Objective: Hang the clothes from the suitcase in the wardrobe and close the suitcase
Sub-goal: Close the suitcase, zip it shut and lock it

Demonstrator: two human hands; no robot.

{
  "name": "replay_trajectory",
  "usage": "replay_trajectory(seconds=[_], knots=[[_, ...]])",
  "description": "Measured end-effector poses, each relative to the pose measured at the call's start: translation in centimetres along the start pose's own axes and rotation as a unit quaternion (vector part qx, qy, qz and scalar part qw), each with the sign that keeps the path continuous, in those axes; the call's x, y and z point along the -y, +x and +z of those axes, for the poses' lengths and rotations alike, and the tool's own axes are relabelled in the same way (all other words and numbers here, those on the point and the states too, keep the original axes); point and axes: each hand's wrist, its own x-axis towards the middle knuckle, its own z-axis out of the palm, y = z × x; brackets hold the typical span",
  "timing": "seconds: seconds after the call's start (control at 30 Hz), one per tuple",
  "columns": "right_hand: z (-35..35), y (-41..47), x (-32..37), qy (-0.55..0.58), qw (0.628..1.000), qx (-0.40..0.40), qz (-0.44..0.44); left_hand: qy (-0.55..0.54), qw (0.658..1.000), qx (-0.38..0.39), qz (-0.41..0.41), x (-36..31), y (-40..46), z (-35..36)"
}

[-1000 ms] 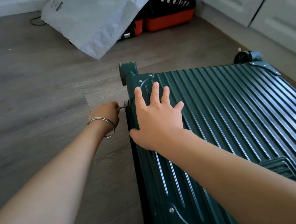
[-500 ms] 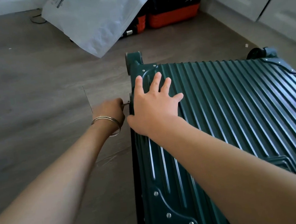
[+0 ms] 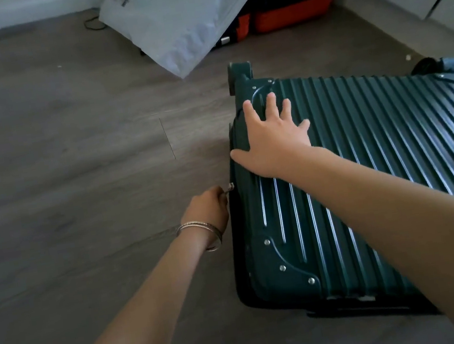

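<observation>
Here, left hand [image 3: 206,207] pinching zipper pull [image 3: 229,188], right hand [image 3: 272,135] flat with fingers spread on green suitcase [image 3: 368,180]; possible snag at the corner.

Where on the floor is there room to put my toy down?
The bare floor left of the green suitcase is free, from the white bag down toward you. It is crowded at the suitcase's left edge, where the left hand pinches the zipper pull, and behind, by the orange and black bag.
</observation>
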Motion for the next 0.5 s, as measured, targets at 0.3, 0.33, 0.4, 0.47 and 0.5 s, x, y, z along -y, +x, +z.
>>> replay_trajectory(seconds=[0.3,0.33,0.4,0.47,0.5], knots=[[0.7,-10.1,-1.8,-0.135,0.949,0.201,-0.203,0.012,0.999,0.03,-0.025,-0.6,-0.1,0.0],[1.2,-10.9,-1.9,-0.166,0.945,0.19,-0.208,0.022,0.999,0.036,-0.024,-0.7,-0.1,-0.2],[2.1,-11.9,-2.0,-0.197,0.947,0.129,-0.22,0.044,0.998,0.042,-0.025,-0.9,-0.2,-0.5],[2.5,-12.5,-2.4,-0.174,0.957,0.074,-0.22,0.069,0.996,0.042,-0.023,-1.2,-0.4,-1.0],[2.3,-12.7,-2.6,-0.154,0.962,0.057,-0.218,0.078,0.996,0.041,-0.022,-1.2,-0.7,-1.2]])
